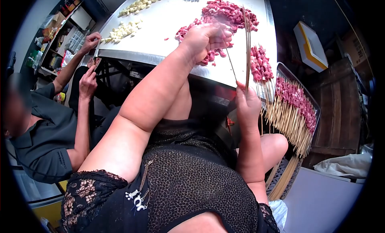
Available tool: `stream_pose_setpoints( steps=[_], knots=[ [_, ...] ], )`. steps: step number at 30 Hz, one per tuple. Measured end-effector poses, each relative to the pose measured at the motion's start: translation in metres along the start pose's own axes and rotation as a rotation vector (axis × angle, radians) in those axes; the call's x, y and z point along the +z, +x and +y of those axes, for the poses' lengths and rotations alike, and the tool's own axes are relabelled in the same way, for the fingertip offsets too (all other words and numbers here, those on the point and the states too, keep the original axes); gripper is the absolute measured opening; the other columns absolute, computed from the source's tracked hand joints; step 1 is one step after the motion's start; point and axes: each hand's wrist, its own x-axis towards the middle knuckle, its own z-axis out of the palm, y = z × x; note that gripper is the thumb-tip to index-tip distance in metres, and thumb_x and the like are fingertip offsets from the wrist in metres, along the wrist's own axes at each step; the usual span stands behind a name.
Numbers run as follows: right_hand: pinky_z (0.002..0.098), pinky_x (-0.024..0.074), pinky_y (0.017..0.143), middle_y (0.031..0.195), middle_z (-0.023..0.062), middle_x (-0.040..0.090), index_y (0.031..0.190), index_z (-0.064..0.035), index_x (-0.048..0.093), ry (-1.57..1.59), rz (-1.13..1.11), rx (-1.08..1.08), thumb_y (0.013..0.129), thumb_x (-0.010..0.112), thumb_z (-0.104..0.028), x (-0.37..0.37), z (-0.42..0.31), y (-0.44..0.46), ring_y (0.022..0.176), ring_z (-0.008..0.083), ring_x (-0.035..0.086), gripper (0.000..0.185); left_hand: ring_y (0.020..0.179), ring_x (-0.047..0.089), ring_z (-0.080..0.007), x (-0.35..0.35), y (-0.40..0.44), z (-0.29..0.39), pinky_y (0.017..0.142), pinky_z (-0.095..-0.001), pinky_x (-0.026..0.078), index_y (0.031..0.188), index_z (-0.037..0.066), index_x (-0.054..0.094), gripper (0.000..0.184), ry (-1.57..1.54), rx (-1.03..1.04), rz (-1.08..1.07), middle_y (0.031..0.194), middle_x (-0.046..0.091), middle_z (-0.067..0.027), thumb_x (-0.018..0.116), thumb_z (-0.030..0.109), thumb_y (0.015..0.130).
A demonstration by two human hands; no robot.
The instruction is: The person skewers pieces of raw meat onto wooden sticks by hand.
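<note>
Over the white table (156, 40), my left hand (206, 40) is beside the pile of raw meat pieces (228, 12), its fingers curled at the upper end of a thin skewer (231, 64). What sits between those fingertips is blurred. My right hand (246, 98) is closed on the lower end of that skewer and on several long upright skewers (247, 44). Just right of it, finished meat skewers (260, 64) lie at the table's edge. More of them fill a metal tray (296, 100) beyond the edge.
Peeled garlic cloves (124, 30) lie on the table's left part. At left sits a co-worker (48, 121), hands at the table corner. Bare skewers (285, 179) rest in a dark basket below the tray. A white and yellow box (311, 46) stands at upper right.
</note>
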Motion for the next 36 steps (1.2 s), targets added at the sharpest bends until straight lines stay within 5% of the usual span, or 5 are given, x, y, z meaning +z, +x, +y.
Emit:
stream_pose_setpoints(
  steps=[13,16,18,22,36],
  knots=[
    [0.0145,0.0286,0.046,0.064,-0.0071,0.047,0.107,-0.0006,0.06,0.526,-0.105,0.331,0.089,0.055,-0.005,0.002,-0.005,0.0,0.052,0.0003,0.037,0.02,0.095,0.063,-0.029,-0.004,0.003,-0.01,0.08,-0.036,0.055,0.104,-0.004,0.052,0.024,0.098,-0.119,-0.113,0.098,0.063,-0.0193,0.042,0.017,0.096],
    [0.0144,0.0296,0.047,0.065,-0.0068,0.048,0.107,-0.0004,0.06,0.502,-0.085,0.288,0.089,0.055,-0.006,0.001,-0.003,0.002,0.052,0.0003,0.038,0.02,0.096,0.062,-0.0281,-0.013,0.011,-0.014,0.079,-0.0355,0.054,0.107,-0.005,0.051,0.024,0.61,0.465,-0.394,0.1,0.062,-0.0195,0.044,0.015,0.095],
    [0.0146,0.0301,0.047,0.065,-0.0067,0.048,0.107,-0.0005,0.06,0.429,-0.093,0.254,0.089,0.055,-0.007,0.003,-0.004,-0.001,0.053,0.0004,0.038,0.019,0.095,0.062,-0.0272,-0.005,0.005,-0.008,0.079,-0.0352,0.054,0.111,-0.005,0.049,0.025,-0.248,0.028,-0.022,0.101,0.062,-0.0193,0.046,0.014,0.094],
    [0.0146,0.0306,0.048,0.065,-0.0066,0.048,0.106,-0.0008,0.061,0.426,-0.102,0.265,0.089,0.055,-0.007,0.003,-0.004,-0.003,0.053,0.0005,0.039,0.019,0.091,0.063,-0.0253,0.007,0.0,0.005,0.079,-0.0358,0.055,0.109,-0.004,0.049,0.024,-0.064,0.082,0.164,0.1,0.062,-0.019,0.046,0.015,0.094],
    [0.0171,0.0395,0.054,0.072,-0.0003,0.061,0.103,-0.0021,0.064,0.237,-0.02,0.135,0.088,0.057,-0.009,0.008,0.003,-0.001,0.058,0.0023,0.048,0.018,0.091,0.064,-0.027,0.005,0.001,-0.004,0.077,-0.0343,0.055,0.11,-0.004,0.052,0.027,-0.203,0.031,0.07,0.102,0.061,-0.0209,0.048,0.016,0.093]
  ],
)
